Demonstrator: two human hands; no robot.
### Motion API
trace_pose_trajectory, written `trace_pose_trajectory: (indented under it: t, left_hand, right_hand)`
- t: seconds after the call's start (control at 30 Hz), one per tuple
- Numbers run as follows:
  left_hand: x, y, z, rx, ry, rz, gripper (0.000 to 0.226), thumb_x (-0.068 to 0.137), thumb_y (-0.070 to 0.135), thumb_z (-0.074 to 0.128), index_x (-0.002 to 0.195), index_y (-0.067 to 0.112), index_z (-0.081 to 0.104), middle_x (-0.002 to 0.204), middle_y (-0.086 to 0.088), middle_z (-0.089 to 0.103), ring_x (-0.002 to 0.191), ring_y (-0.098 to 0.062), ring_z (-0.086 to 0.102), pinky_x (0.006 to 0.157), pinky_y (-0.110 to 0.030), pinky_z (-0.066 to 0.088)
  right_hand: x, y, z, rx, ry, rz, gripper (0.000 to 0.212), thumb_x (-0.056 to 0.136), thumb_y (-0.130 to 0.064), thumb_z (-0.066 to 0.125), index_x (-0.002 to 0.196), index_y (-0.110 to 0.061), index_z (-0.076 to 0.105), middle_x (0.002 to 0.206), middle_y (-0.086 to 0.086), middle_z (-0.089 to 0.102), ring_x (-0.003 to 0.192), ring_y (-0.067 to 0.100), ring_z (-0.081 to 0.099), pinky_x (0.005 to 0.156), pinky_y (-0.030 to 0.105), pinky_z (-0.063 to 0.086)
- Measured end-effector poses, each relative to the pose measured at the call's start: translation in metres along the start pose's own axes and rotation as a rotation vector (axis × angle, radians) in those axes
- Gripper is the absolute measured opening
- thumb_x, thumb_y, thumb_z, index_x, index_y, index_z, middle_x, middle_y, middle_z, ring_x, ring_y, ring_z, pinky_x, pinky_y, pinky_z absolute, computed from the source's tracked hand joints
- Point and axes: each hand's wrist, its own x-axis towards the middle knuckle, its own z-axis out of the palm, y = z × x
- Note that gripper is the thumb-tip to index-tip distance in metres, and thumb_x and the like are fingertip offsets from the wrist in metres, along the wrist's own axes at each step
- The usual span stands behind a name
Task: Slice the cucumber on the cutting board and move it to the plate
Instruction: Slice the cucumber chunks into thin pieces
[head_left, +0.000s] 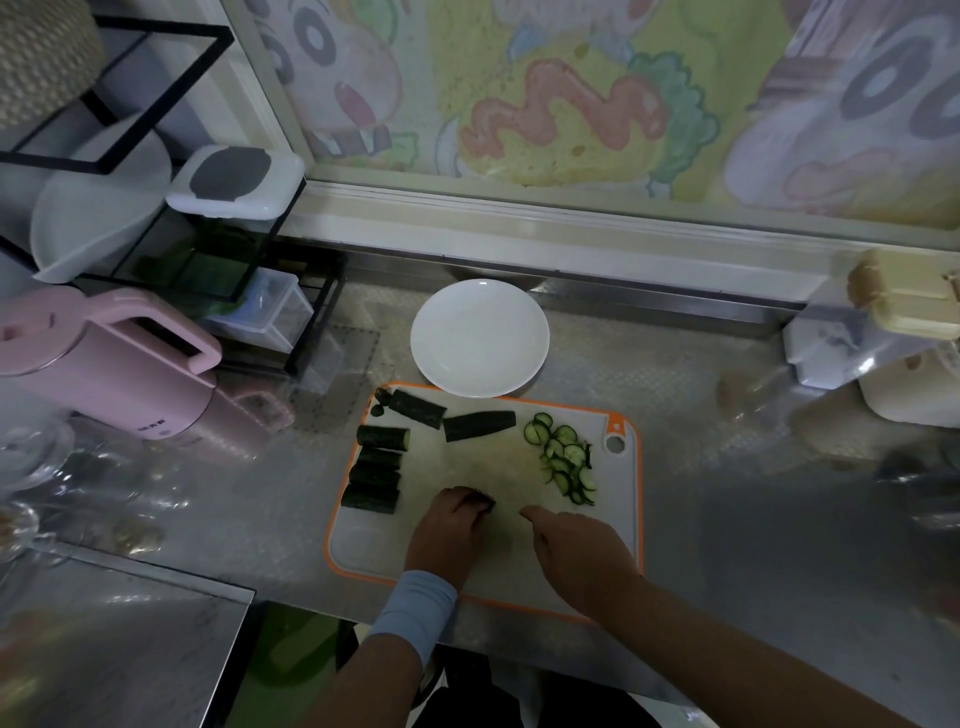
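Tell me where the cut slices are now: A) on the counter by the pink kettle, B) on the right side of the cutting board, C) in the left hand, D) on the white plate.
B: the slices lie piled on the cutting board's right side; the white plate is bare.

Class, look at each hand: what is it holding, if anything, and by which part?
Left hand holds a cucumber piece on the board, gripping it from above; only its far end shows. Right hand holds nothing visible.
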Motion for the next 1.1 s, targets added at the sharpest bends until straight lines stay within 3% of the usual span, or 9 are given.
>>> trace_pose_trajectory:
  t: [0.2, 0.33, 0.43, 0.57, 0.73, 1.1]
  left_hand:
    - [-0.001, 0.004, -0.003, -0.061, 0.002, -0.058, 0.027, 0.086, 0.024, 0.049, 0.091, 0.011, 0.073, 0.091, -0.003, 0.068, 0.086, -0.014, 0.05, 0.071, -0.02, 0.044]
    - [0.0, 0.005, -0.004, -0.044, 0.016, -0.048, 0.013, 0.076, 0.011, 0.071, 0.09, 0.011, 0.073, 0.089, -0.003, 0.067, 0.083, -0.015, 0.053, 0.068, -0.02, 0.047]
    - [-0.001, 0.005, -0.004, -0.012, 0.015, -0.022, 0.028, 0.062, 0.001, 0.084, 0.085, 0.012, 0.073, 0.085, -0.003, 0.067, 0.079, -0.016, 0.057, 0.069, -0.018, 0.044]
    - [0.0, 0.005, -0.005, 0.014, 0.013, -0.03, 0.033, 0.056, 0.002, 0.087, 0.083, 0.015, 0.074, 0.084, -0.002, 0.067, 0.077, -0.018, 0.06, 0.066, -0.022, 0.051]
    - [-0.002, 0.003, -0.002, 0.003, -0.004, -0.051, 0.031, 0.061, 0.001, 0.084, 0.087, 0.013, 0.074, 0.088, -0.004, 0.067, 0.078, -0.019, 0.063, 0.068, -0.023, 0.052]
    - [-0.002, 0.003, 0.0, -0.025, 0.022, -0.053, 0.028, 0.064, 0.002, 0.082, 0.088, 0.013, 0.074, 0.089, -0.004, 0.067, 0.081, -0.018, 0.062, 0.069, -0.023, 0.051]
  right_hand:
    - [0.018, -0.007, 0.011, -0.01, -0.07, 0.013, 0.04, 0.1, -0.024, 0.035, 0.14, -0.021, 0.041, 0.103, 0.008, 0.067, 0.089, 0.028, 0.063, 0.066, 0.029, 0.038]
    - [0.018, -0.013, 0.013, -0.101, 0.006, -0.013, 0.035, 0.086, -0.019, 0.06, 0.121, -0.019, 0.059, 0.071, 0.002, 0.065, 0.059, 0.022, 0.064, 0.051, 0.023, 0.029]
    - [0.008, -0.015, 0.006, -0.12, -0.002, -0.018, 0.033, 0.092, -0.021, 0.048, 0.124, -0.023, 0.054, 0.072, 0.001, 0.062, 0.059, 0.022, 0.061, 0.05, 0.029, 0.036]
    - [-0.007, -0.009, -0.003, -0.157, -0.021, 0.012, 0.033, 0.088, -0.021, 0.053, 0.12, -0.027, 0.057, 0.061, -0.002, 0.057, 0.047, 0.019, 0.055, 0.041, 0.03, 0.041]
    - [-0.013, 0.003, -0.007, -0.105, -0.033, -0.014, 0.037, 0.099, -0.024, 0.034, 0.135, -0.029, 0.04, 0.08, 0.001, 0.062, 0.068, 0.024, 0.06, 0.058, 0.034, 0.047]
    - [-0.006, 0.0, -0.002, -0.059, -0.063, 0.008, 0.036, 0.099, -0.023, 0.033, 0.134, -0.027, 0.04, 0.078, 0.002, 0.062, 0.067, 0.024, 0.059, 0.059, 0.035, 0.049]
